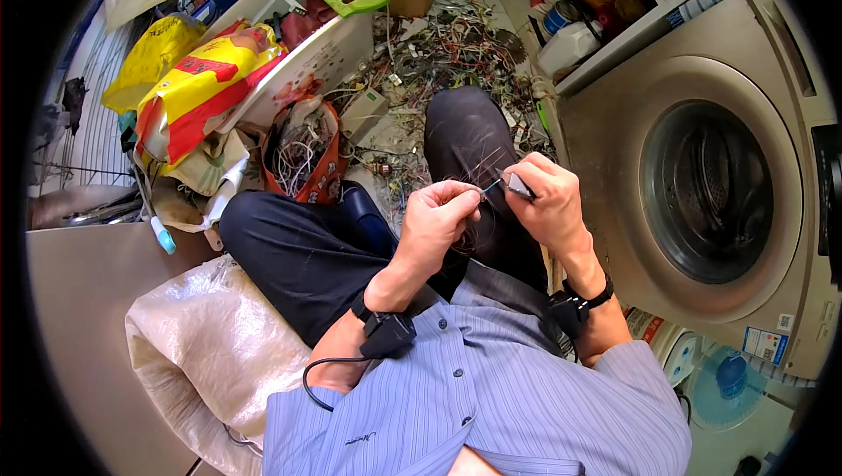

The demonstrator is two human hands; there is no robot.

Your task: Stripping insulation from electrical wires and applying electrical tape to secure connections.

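L hand (437,223) has thumb & index pinched on one end of a thin teal wire (492,187); R hand (551,204) is curled round a small dark tool (519,186), exact type n/c, its tip at the wire's other end. So wire = btwn the 2 hands, above the R leg (469,125). Few fine brownish strands near the fingers too. Black wrist units on both arms, L one w/ a cable (320,362). Floor ahead: big tangle of scrap wires (456,42). To L, orange bag (328,151) w/ pale wires inside, yellow/red sack (206,77) by a white bin (303,72). To R, front-load washer (605,156), door shut.
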